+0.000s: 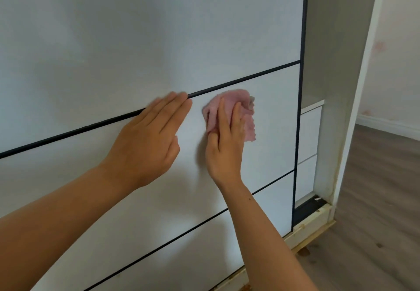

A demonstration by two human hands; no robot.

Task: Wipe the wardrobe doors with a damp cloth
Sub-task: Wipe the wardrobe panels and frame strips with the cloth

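1. Across the frame from 9 to 1 o'clock: wardrobe door (136, 40), made of flat, matte, pale grey-white panels.
2. Running from 8 up to 2 o'clock: thin, straight black dividing strip (245, 79); second, finer strip (181, 233) parallel to it near 6 o'clock.
3. At 3 o'clock: vertical black edge trim (300, 108), closing the door's right side.
4. Just right of centre: pink cloth (231, 98), soft, crumpled and ragged-edged, lying against the middle panel below the upper strip.
5. At 6 o'clock of the cloth: right hand (225, 152), fingers stretched fairly straight over the fabric, pressing it to the panel, not clenched.
6. At 9 o'clock of the cloth, apart from it: left hand (147, 140), released, palm flat on the door, fingers together, tips touching the upper strip.
7. Beyond the edge trim, at 3 o'clock: smooth white rectangular drawer fronts (310, 131) inside the wardrobe.
8. At 4 o'clock: dark bottom track (309, 208) in a chipped cream base; grey-brown wood-grain floor (375, 199).
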